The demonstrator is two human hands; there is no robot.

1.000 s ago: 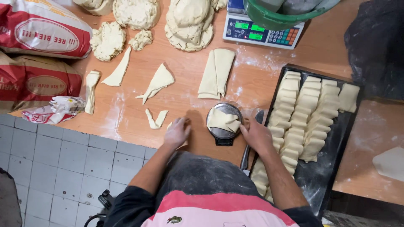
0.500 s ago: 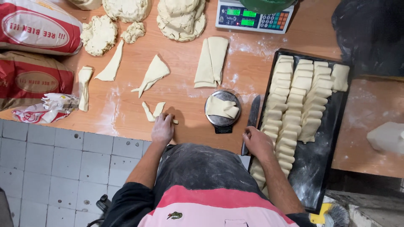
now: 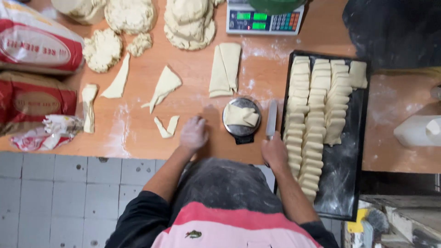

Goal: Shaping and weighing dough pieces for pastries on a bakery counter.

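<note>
My floured left hand (image 3: 194, 134) rests flat on the wooden table (image 3: 197, 94), fingers apart, just right of a small V-shaped dough scrap (image 3: 166, 126). My right hand (image 3: 274, 152) grips the handle of a knife (image 3: 271, 120) whose blade lies between a small round scale (image 3: 242, 120) and a black baking tray (image 3: 351, 151). A folded dough piece (image 3: 242, 115) sits on the round scale. The tray holds several rows of cut dough pieces (image 3: 317, 105).
A folded dough strip (image 3: 225, 69), triangular offcuts (image 3: 163, 87) and rough dough lumps (image 3: 189, 20) lie farther back. A digital scale (image 3: 264, 20) stands at the back edge. Flour sacks (image 3: 34, 43) are stacked on the left. A white plastic jug (image 3: 420, 131) sits at the right.
My left hand moved away from the round scale, then right again beside the V-shaped scrap. My right hand left the scale, dropped to the table edge and now holds the knife.
</note>
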